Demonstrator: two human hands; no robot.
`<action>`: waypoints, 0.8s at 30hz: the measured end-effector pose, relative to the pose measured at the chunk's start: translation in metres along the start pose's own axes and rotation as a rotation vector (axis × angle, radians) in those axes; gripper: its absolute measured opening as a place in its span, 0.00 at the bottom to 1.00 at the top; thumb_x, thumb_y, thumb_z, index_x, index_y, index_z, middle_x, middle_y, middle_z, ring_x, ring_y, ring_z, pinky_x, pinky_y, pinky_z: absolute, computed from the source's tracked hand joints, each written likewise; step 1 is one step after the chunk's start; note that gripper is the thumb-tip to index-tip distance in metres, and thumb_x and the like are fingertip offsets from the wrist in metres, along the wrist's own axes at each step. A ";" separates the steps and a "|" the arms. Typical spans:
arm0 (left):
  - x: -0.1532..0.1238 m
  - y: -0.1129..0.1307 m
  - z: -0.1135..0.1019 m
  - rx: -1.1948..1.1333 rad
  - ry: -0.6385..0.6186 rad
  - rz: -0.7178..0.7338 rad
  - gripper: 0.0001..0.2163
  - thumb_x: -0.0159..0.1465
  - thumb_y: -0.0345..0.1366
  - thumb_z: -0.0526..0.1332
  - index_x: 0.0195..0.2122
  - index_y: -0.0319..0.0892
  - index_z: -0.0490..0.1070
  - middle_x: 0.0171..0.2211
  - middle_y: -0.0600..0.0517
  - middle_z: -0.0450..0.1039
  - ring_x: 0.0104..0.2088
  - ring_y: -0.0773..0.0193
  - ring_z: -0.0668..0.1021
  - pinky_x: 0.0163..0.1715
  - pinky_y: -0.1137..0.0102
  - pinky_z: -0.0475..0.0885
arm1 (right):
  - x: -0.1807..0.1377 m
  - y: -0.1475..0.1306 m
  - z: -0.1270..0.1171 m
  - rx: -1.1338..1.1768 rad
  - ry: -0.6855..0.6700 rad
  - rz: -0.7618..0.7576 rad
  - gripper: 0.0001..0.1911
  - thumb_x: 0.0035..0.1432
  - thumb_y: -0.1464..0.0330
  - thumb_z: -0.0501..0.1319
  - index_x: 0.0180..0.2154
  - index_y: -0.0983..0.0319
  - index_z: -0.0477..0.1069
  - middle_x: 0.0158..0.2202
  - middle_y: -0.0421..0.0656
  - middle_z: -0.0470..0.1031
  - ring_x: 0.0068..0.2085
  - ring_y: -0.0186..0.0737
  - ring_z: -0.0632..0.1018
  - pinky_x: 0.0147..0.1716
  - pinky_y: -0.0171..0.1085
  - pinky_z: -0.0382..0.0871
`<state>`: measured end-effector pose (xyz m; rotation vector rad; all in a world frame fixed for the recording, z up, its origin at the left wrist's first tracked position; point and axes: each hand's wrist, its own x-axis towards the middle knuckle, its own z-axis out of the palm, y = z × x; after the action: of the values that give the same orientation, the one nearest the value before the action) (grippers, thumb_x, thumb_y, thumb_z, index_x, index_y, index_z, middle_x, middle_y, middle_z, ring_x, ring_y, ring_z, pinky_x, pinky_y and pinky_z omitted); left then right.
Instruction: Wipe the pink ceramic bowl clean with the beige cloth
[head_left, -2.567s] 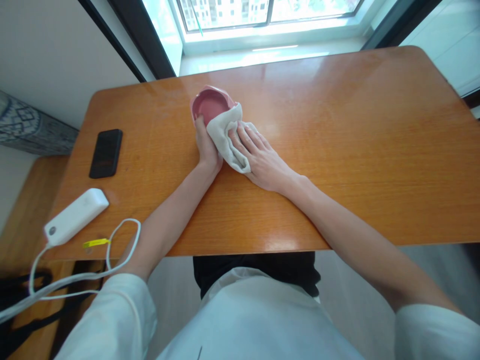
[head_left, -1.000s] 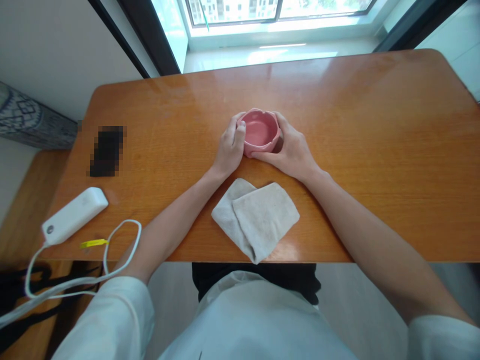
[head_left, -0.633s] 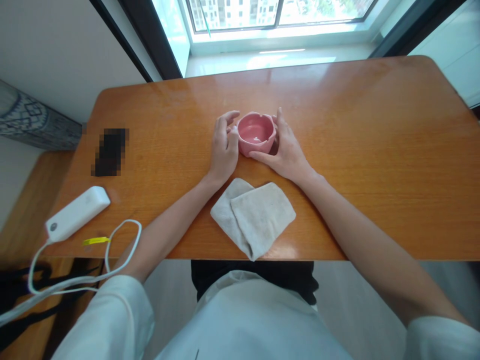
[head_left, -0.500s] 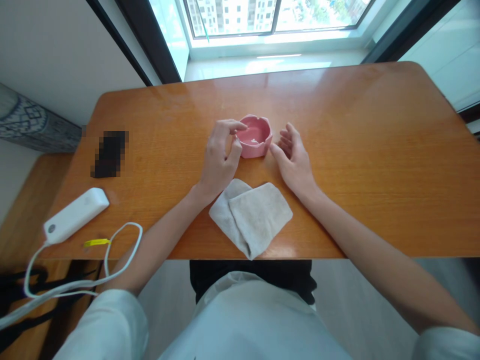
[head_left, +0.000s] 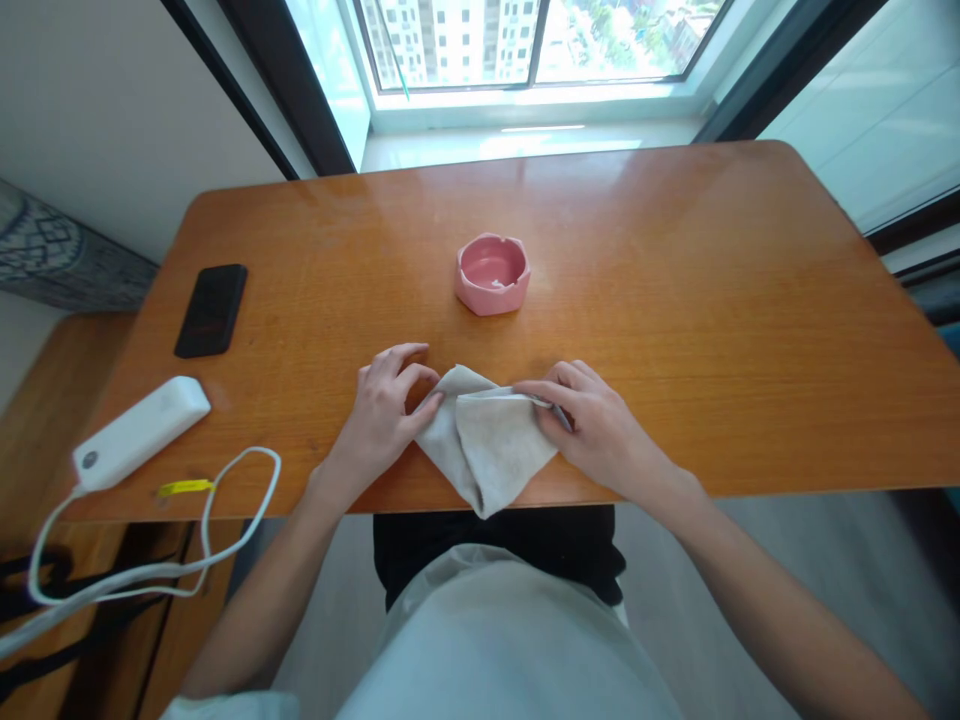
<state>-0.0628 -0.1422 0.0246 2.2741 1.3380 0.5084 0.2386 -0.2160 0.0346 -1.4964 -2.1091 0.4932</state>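
A folded beige cloth [head_left: 484, 445] lies at the near edge of the orange wooden table [head_left: 675, 300], one corner hanging over the edge. My left hand [head_left: 382, 410] pinches the cloth's left corner with thumb and fingers. My right hand [head_left: 589, 425] pinches its right corner, fingers closed on the fabric. A pink ceramic ashtray [head_left: 492, 273] stands upright on the table beyond the cloth, apart from both hands.
A black phone [head_left: 211, 309] lies at the table's left. A white power bank [head_left: 135, 432] with a white cable [head_left: 225, 500] sits at the left front corner. A window runs behind the table's far edge.
Both hands let go of the pink ashtray, drew back toward me and took hold of the cloth's corners. Earlier the cloth was in my hands at the ashtray, then laid down.
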 end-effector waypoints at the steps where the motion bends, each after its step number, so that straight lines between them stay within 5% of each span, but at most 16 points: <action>1: -0.003 0.000 0.001 -0.005 0.017 -0.012 0.07 0.77 0.41 0.65 0.49 0.46 0.80 0.71 0.42 0.77 0.73 0.41 0.76 0.73 0.43 0.69 | -0.001 -0.001 -0.001 -0.035 -0.004 -0.025 0.17 0.75 0.76 0.60 0.54 0.61 0.85 0.42 0.48 0.79 0.46 0.52 0.79 0.48 0.54 0.81; 4: -0.009 0.000 0.002 -0.026 0.088 -0.041 0.06 0.76 0.40 0.63 0.47 0.47 0.78 0.68 0.43 0.80 0.71 0.43 0.78 0.72 0.45 0.70 | -0.002 -0.003 -0.012 -0.066 0.066 -0.086 0.13 0.76 0.76 0.59 0.46 0.59 0.83 0.45 0.49 0.79 0.47 0.51 0.79 0.47 0.53 0.82; 10: -0.015 -0.021 -0.020 -0.038 0.368 -0.178 0.09 0.71 0.45 0.63 0.45 0.47 0.76 0.64 0.43 0.83 0.67 0.43 0.82 0.72 0.45 0.72 | -0.004 0.030 -0.044 -0.103 0.304 -0.157 0.17 0.74 0.77 0.59 0.45 0.51 0.83 0.67 0.51 0.78 0.67 0.61 0.79 0.63 0.66 0.80; 15: -0.022 -0.043 -0.019 0.020 0.341 -0.298 0.13 0.69 0.48 0.63 0.47 0.47 0.77 0.67 0.41 0.81 0.69 0.40 0.79 0.75 0.43 0.70 | -0.011 0.068 -0.043 -0.182 0.212 0.003 0.18 0.71 0.77 0.59 0.43 0.53 0.85 0.68 0.51 0.80 0.68 0.67 0.80 0.65 0.73 0.79; 20: -0.014 -0.040 -0.010 -0.011 0.301 -0.274 0.19 0.72 0.54 0.62 0.52 0.46 0.80 0.67 0.41 0.82 0.68 0.40 0.80 0.75 0.43 0.69 | 0.000 0.030 -0.030 -0.044 0.299 0.057 0.16 0.79 0.69 0.58 0.53 0.51 0.84 0.59 0.49 0.87 0.60 0.59 0.86 0.63 0.64 0.81; 24: -0.001 -0.030 -0.014 -0.026 0.357 -0.260 0.17 0.70 0.53 0.63 0.46 0.45 0.80 0.59 0.41 0.84 0.62 0.42 0.83 0.70 0.46 0.74 | 0.030 -0.010 -0.011 0.047 0.158 0.137 0.16 0.82 0.57 0.60 0.56 0.56 0.82 0.53 0.51 0.89 0.54 0.59 0.87 0.58 0.60 0.81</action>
<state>-0.0922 -0.1272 0.0194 2.0091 1.7543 0.8617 0.2298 -0.1913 0.0545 -1.6050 -1.8713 0.4550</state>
